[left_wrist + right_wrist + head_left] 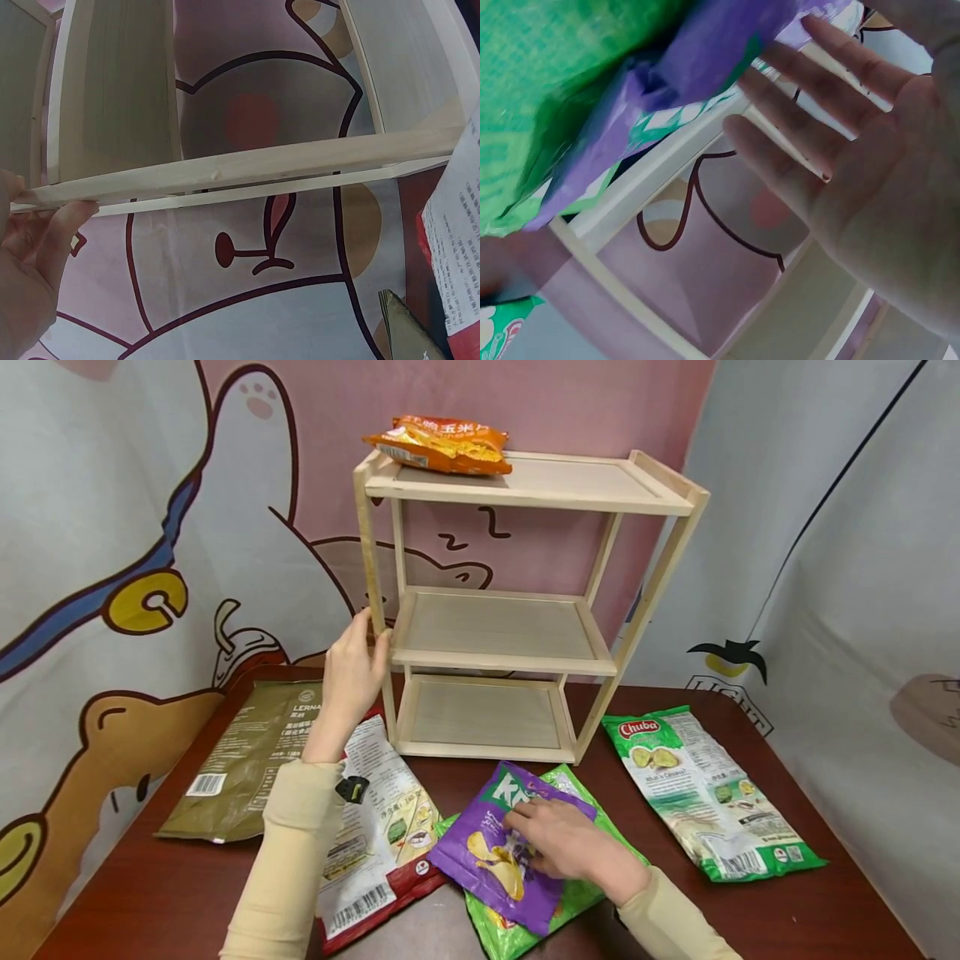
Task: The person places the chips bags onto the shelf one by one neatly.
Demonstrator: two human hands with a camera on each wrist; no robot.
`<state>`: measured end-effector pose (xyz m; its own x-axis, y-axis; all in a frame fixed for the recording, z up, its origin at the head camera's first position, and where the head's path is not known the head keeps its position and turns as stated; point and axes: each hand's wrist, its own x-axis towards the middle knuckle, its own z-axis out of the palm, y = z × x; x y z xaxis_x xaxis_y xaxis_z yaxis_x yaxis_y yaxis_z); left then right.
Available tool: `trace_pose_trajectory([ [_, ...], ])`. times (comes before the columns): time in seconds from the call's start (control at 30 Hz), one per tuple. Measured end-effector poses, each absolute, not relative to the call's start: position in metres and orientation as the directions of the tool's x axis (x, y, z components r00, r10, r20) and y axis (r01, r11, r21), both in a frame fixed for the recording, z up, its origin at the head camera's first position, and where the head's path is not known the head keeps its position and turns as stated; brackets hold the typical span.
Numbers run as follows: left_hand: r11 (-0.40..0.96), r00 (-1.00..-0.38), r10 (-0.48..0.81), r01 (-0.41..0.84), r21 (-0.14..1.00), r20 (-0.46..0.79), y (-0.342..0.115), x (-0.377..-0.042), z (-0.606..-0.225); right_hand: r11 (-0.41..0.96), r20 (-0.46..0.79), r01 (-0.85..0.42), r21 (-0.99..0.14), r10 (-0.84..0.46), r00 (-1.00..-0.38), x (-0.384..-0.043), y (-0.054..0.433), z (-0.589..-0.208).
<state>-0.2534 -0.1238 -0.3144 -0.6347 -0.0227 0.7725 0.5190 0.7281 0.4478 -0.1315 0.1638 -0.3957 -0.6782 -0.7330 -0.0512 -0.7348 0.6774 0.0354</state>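
Observation:
A light wooden shelf rack (502,662) with three tiers stands on the table. My left hand (351,677) grips its front left post (217,169), thumb on one side and fingers behind. In front of the rack, a purple chip bag (472,843) lies on top of a green chip bag (495,935). My right hand (562,839) rests on the purple bag. The right wrist view shows its fingers (802,105) mostly straight and spread, their tips near the purple bag. An orange snack bag (450,447) sits on the rack's top tier at the left.
A red and white snack bag (367,843) and an olive bag (262,760) lie on the left of the dark table (112,910). A green and white Chuba bag (705,793) lies at the right. Cartoon-printed walls stand behind the table and at its sides.

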Motion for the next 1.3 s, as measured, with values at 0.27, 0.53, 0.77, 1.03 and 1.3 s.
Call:
trace_pose_trajectory([
  [0.27, 0.725, -0.631, -0.021, 0.524, 0.446, 0.776, -0.124, -0.253, -0.315, 0.709, 0.031, -0.704, -0.037, -0.703, -0.710, -0.119, 0.155, -0.398],
  [0.53, 0.727, -0.629, -0.021, 0.523, 0.444, 0.777, -0.125, -0.254, -0.315, 0.803, -0.212, -0.594, 0.048, -0.573, -0.791, -0.101, 0.127, -0.402],
  [0.77, 0.729, -0.631, -0.015, 0.524, 0.441, 0.775, -0.125, -0.254, -0.315, 0.749, -0.136, -0.656, 0.090, -0.644, -0.753, -0.108, 0.129, -0.403],
  [1.03, 0.729, -0.629, -0.013, 0.526, 0.438, 0.778, -0.124, -0.253, -0.315, 0.697, 0.071, -0.715, 0.046, -0.716, -0.694, -0.118, 0.143, -0.396],
  [1.3, 0.728, -0.634, -0.014, 0.524, 0.442, 0.773, -0.124, -0.252, -0.314, 0.707, 0.314, -0.704, 0.066, -0.684, -0.658, -0.123, 0.158, -0.379],
])
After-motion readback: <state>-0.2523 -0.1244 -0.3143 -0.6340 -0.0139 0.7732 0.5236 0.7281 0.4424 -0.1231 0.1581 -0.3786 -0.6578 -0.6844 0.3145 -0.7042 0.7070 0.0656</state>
